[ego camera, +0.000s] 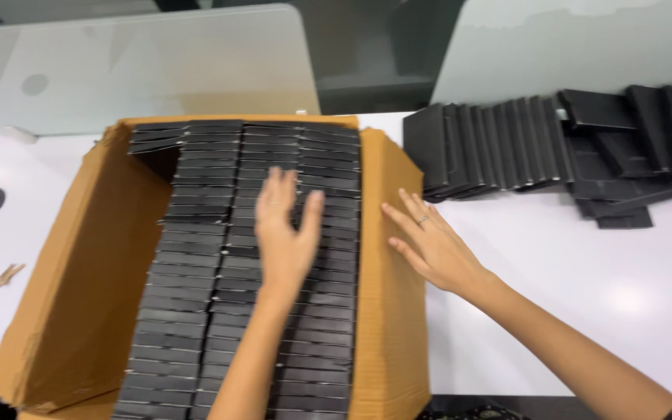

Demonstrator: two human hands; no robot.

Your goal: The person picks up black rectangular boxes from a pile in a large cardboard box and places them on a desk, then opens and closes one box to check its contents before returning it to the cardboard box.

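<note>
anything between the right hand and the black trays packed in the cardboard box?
Yes: the right hand rests on the box's right brown cardboard flap, which stands between it and the rows of flat black trays inside the box. The left hand already lies flat on the trays, unobstructed.

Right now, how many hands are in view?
2. The left hand lies flat on the black trays packed in the cardboard box. The right hand rests on the box's right flap. No others show; some may be outside the frame.
</note>
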